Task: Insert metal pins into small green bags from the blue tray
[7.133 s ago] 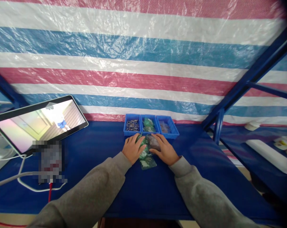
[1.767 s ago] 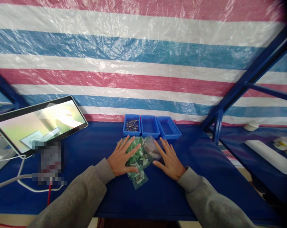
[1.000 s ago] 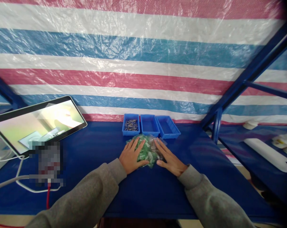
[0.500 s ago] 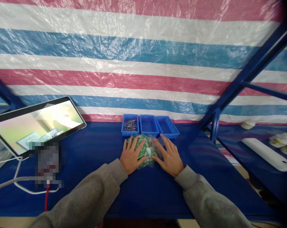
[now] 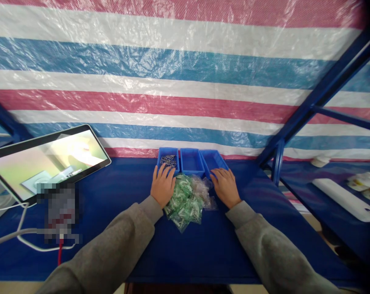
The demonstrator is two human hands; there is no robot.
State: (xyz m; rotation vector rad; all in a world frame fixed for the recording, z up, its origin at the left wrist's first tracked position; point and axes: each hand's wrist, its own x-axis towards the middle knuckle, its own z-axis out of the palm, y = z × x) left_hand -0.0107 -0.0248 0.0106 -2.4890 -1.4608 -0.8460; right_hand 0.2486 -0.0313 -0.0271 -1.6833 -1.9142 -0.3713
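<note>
We have the green packets [image 5: 185, 204] lying in a loose, overlapping heap on the blue table [image 5: 191, 257], their pale contents showing through the plastic. Against the heap's right side lie the clear packets [image 5: 200, 188], crumpled and shiny.

Our left hand [image 5: 162, 185] is just left of the heap, back upward, fingers a little apart and reaching to the front of the left bin [image 5: 169, 149]. Our right hand [image 5: 226, 185] is to the right of the heap, beyond the clear packets, fingers bent at the front of the right bin [image 5: 213, 157]. We cannot tell whether either hand grips its bin.

Directly behind the heap stands the middle bin [image 5: 191, 159], between the other two; the left bin bears small metal pieces [image 5: 168, 160]. Well to the left of the heap, we see a tilted screen [image 5: 50, 159]; beyond the bins, behind the heap, a striped sheet [image 5: 185, 81] hangs.
</note>
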